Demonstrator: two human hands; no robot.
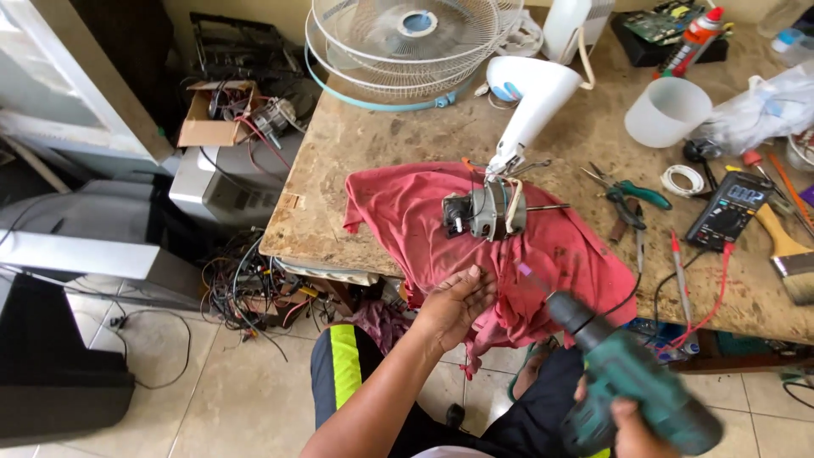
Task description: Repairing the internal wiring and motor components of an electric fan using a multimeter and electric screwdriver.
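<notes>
Chipboard worktop (381, 144), mottled tan, fills the upper right of the view. At twelve o'clock on it lie stacked white wire fan guards (407, 42); toward one o'clock from the centre a white plastic fan housing (530, 97) leans, its narrow end joined by wires to a small grey electric fan motor (487, 212). That motor rests near the centre on a crumpled red cloth (560, 246), which hangs over the worktop's near edge.

From six o'clock the left forearm rises; the left hand (454, 301) lies loose and unclenched, palm up, fingers spread against the cloth's edge just below the motor, grasping nothing. At five o'clock the right hand (632, 428) is mostly cut off by the frame and hidden behind a dark green cordless drill (632, 377), which it clasps by the handle; the bit points toward eleven o'clock, at the motor but apart from it.

At two o'clock a translucent white plastic cup (667, 110) stands upright; I cannot make out any contents. At three o'clock lies a black multimeter (729, 208) with red and black leads. Beside the bench at ten o'clock an open brown cardboard box (208, 119) holds tangled wires and a second motor, details unclear.
</notes>
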